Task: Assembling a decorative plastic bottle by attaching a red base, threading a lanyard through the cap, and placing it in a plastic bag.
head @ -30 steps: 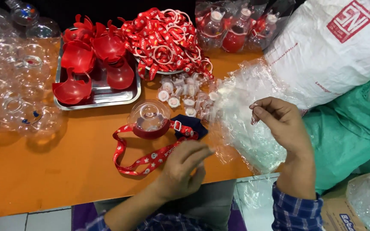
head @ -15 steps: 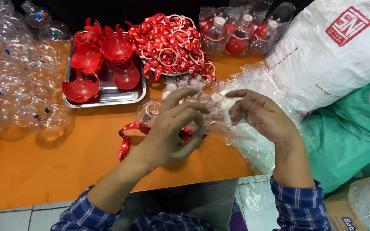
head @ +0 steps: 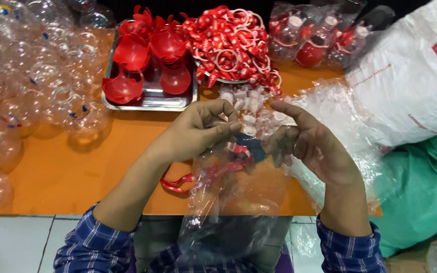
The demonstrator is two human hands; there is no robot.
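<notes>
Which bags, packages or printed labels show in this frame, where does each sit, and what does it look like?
Clear plastic bag: held up between left hand and right hand, thin, crinkled, hanging down.
White sack: right side, bulky, woven, red printed mark at the upper right.
Green bag: below the white sack, soft, plain.
Clear packets: back of the orange table, holding red and clear items.

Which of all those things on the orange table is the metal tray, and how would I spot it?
Start at the orange table and look to its far side, left of the big heap of red lanyards. There sits the metal tray, shallow and rectangular. It is the only shiny steel thing there and holds red plastic cup-shaped parts, unlike the clear plastic bottles crowding its left.
</notes>
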